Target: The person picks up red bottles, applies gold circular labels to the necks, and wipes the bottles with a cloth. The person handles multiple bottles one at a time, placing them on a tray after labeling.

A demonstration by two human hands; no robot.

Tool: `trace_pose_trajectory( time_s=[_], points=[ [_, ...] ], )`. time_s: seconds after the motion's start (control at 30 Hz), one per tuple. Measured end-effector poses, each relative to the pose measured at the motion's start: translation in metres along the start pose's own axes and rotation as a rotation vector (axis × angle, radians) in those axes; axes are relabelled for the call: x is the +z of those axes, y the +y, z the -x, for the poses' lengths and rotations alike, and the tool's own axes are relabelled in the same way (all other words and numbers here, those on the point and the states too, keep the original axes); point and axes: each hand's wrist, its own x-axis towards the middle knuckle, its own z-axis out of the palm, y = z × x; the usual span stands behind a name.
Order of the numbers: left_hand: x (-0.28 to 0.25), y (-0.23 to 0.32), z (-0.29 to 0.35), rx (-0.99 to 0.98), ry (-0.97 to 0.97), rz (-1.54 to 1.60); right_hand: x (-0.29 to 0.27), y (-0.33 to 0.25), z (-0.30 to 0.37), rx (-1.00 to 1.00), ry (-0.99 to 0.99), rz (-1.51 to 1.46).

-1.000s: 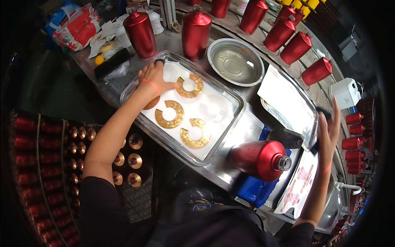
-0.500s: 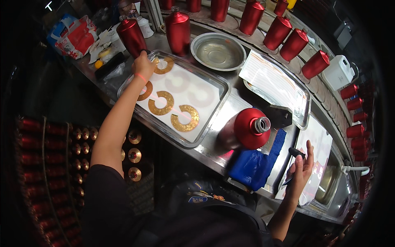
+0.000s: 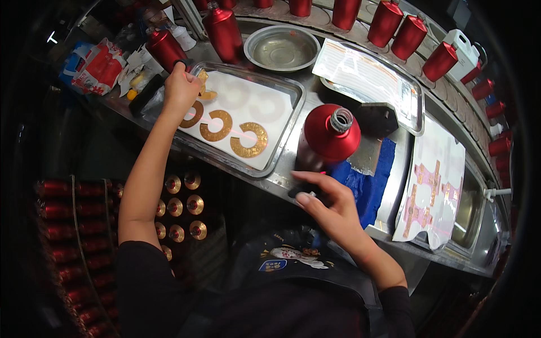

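My left hand point(image 3: 181, 90), a black cover on one fingertip, pinches a gold C-shaped sticker point(image 3: 203, 84) at the far left corner of a metal tray point(image 3: 298, 107). That sticker bends up off the white backing sheet point(image 3: 234, 101), part of it hidden by my fingers. Several more gold C-shapes point(image 3: 249, 141) lie flat on the sheet. A red bottle point(image 3: 321, 138) with an uncapped threaded neck stands upright right of the tray. My right hand point(image 3: 335, 211), also with a black finger cover, hovers just in front of the bottle, fingers apart and seemingly holding nothing.
Beyond the tray are a round metal basin point(image 3: 282, 66) and two red bottles point(image 3: 223, 34). A second tray holds a striped sheet point(image 3: 360, 67). Blue cloth point(image 3: 375, 191) and sheets with pink-gold stickers point(image 3: 431, 186) lie rightward, near a sink point(image 3: 468, 217). Red bottles line the curved conveyor point(image 3: 372, 53).
The far-corner gold sticker was lying flat and is now lifted and bent in my left hand. My right hand has swung left from beside the sticker sheets to the front of the bottle.
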Motion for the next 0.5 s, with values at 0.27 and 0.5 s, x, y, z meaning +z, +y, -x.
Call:
trace_pose_trajectory(
  time_s=[0.27,0.5],
  points=[
    [-0.056,0.097,0.119,-0.108,-0.275,0.758,0.087,0.035,-0.055,0.302,0.030,-0.563],
    [-0.068,0.127,0.181,-0.179,-0.311,0.990,0.079,0.039,-0.017,0.100,0.253,-0.553]
  ],
)
